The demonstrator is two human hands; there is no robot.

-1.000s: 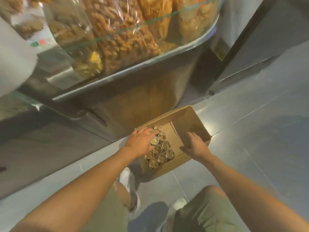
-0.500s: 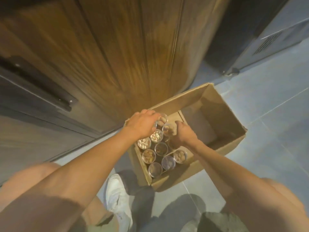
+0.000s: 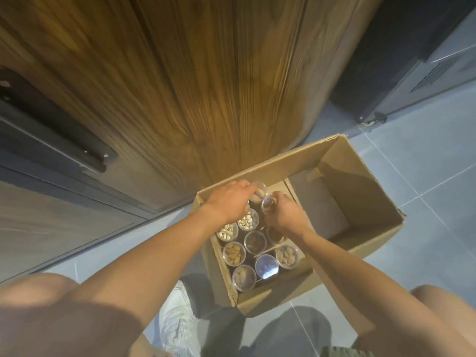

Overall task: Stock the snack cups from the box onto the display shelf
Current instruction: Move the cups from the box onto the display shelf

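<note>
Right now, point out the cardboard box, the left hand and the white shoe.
cardboard box (image 3: 365, 202): head view, inner right wall.
left hand (image 3: 226, 202): head view, back of hand.
white shoe (image 3: 177, 320): head view, laced top.

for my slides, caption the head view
Both hands, left hand and right hand, grasp snack cups inside a cardboard box on the floor.

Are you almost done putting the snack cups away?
Not yet. The box's right half is bare, so some cups may be gone. Left hand and right hand each grip a cup. About seven cups still wait inside. No shelf in view.
</note>
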